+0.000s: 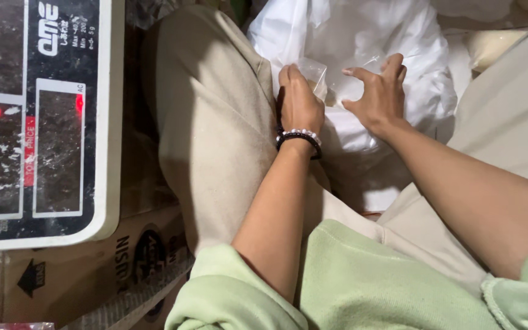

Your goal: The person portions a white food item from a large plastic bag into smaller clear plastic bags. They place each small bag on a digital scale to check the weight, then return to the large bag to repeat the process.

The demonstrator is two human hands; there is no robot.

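Observation:
My left hand (299,101), with bead bracelets on the wrist, grips one side of a small clear plastic pouch (314,72). My right hand (377,91) holds the pouch's other side with the fingers curled and spread. Both hands hover over a large white plastic bag (349,30) that lies between my knees. What the pouch contains is not clear.
A digital weighing scale (44,116) with a dusty dark panel and red lights sits at the left on a cardboard box (93,269). My beige-trousered knees (209,116) flank the bag. A pale rounded object (493,46) lies at the upper right.

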